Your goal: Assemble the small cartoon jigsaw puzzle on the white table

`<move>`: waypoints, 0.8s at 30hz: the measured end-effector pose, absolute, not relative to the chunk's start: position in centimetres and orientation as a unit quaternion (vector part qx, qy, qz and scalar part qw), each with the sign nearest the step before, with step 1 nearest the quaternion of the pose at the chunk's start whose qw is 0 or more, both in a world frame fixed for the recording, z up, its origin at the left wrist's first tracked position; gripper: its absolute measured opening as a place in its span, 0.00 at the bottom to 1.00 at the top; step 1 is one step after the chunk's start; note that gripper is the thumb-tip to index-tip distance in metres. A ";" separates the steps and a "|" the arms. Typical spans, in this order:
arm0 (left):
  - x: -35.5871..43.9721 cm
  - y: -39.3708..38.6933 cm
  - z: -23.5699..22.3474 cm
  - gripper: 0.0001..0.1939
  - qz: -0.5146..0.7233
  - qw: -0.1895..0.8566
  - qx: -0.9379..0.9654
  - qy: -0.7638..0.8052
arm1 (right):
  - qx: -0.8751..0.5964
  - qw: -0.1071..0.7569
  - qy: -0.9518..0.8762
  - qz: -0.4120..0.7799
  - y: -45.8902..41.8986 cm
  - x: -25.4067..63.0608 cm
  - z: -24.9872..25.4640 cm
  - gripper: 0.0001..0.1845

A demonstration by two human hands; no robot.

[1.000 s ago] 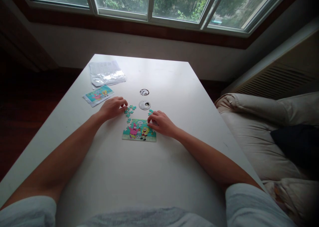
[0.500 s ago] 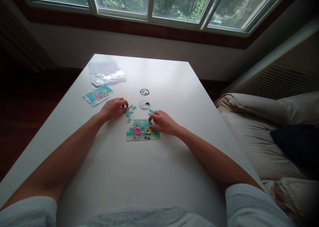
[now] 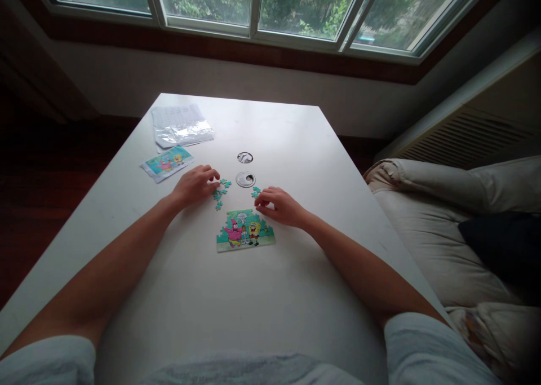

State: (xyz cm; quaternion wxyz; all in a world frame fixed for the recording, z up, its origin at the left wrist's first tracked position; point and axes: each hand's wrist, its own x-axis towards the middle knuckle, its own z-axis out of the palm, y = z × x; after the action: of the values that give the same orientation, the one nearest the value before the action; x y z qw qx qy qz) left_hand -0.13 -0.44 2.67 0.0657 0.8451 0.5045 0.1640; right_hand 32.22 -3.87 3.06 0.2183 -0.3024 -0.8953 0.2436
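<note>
A partly assembled cartoon jigsaw puzzle [image 3: 245, 233] lies flat on the white table, its upper edge stepped and its lower edge straight. My left hand [image 3: 196, 185] rests to its upper left, fingers loosely curved and apart at the edge of several loose teal puzzle pieces [image 3: 220, 195]. Whether its fingertips touch a piece is hard to make out. Just above the puzzle's right side is my right hand [image 3: 279, 206], with thumb and fingers apart and nothing visible between them. A small group of teal pieces [image 3: 256, 191] lies by its fingertips.
A picture card [image 3: 168, 163] with the same cartoon figures lies left of my left hand. Behind it is a clear plastic sleeve with papers [image 3: 181, 125]. Two round openings [image 3: 245, 179] sit in the tabletop [image 3: 287, 137]. A beige sofa [image 3: 414, 238] stands at the right.
The assembled puzzle has shifted toward me and slightly right, turning a little. My right hand has come off it to its upper right. My left hand has moved slightly right among the pieces.
</note>
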 end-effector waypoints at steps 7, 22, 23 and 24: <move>1.0 -0.8 1.9 0.18 0.168 0.063 0.879 0.442 | -0.433 0.340 -0.806 0.218 -0.4 35.1 1.4 0.08; 5.4 -2.2 1.1 0.21 0.360 0.327 0.718 0.498 | -0.462 0.447 -0.647 0.409 -1.2 31.7 -0.6 0.18; 5.7 -2.2 1.0 0.21 0.370 0.335 0.711 0.495 | -0.448 0.443 -0.649 0.426 -1.4 31.2 -0.4 0.19; 6.0 -2.2 1.0 0.21 0.379 0.346 0.704 0.491 | -0.434 0.440 -0.649 0.443 -1.6 30.7 -0.2 0.20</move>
State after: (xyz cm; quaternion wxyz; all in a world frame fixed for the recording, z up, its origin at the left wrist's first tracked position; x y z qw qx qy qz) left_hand 6.02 -2.20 0.95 0.3458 0.7041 0.4910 0.3789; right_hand 30.75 -1.63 -0.25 0.4396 -0.4342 -0.6494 0.4434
